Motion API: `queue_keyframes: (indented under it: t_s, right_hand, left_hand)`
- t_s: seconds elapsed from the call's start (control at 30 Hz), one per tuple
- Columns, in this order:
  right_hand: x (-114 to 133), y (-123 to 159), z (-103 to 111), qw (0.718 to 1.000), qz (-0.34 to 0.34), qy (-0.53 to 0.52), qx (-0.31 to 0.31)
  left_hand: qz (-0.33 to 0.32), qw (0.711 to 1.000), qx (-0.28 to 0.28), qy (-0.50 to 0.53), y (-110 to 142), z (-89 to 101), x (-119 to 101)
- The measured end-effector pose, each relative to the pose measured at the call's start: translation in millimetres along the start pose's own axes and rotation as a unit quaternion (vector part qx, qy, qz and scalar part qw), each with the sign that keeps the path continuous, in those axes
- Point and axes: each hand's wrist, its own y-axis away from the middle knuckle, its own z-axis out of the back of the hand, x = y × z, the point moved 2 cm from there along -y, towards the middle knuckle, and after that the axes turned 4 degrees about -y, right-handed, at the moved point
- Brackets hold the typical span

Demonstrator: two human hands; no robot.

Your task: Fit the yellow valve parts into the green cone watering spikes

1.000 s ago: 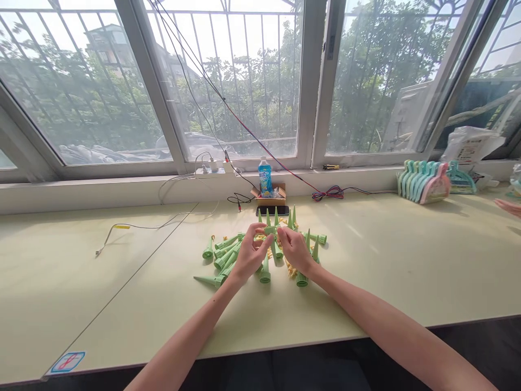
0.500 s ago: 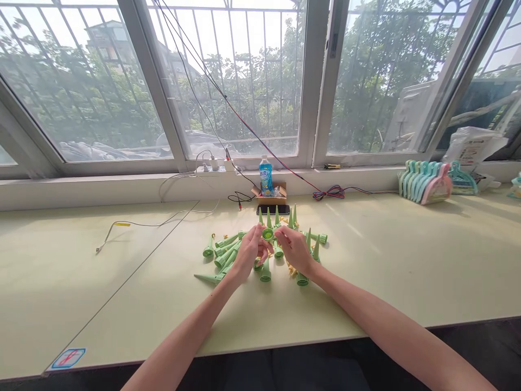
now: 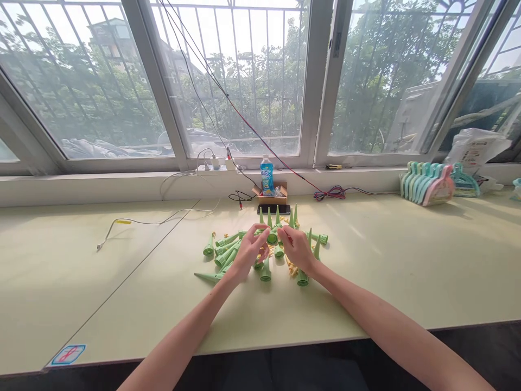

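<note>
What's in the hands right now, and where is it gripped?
A green cone piece, held by its open, round end between the left and right hands' fingers.

Over a dozen green cones (image 3: 265, 271), one bottle (image 3: 267, 177)

Green cones (image 3: 272, 238) stand or lie clustered, one held.

Two bare hands nearly meeting
Left hand (image 3: 253, 251) has curled fingers, right hand (image 3: 296, 247) a tighter pinch; both forearms slant in from the near side.
</note>
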Motion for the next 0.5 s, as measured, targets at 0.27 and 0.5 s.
queue_keyframes:
  t_s: [0.27,0.5]
  right_hand:
    - [-0.6,-1.2,0.5,0.999,-0.028,0.014,-0.016]
    - [-1.0,-2.8,-0.2,0.999,-0.04,-0.003,-0.031]
  left_hand:
    - [-0.082,0.993,-0.01,-0.084,4.5,-4.5,-5.8]
    - [-0.161,0.971,-0.028,-0.175,6.1,-6.5,0.0]
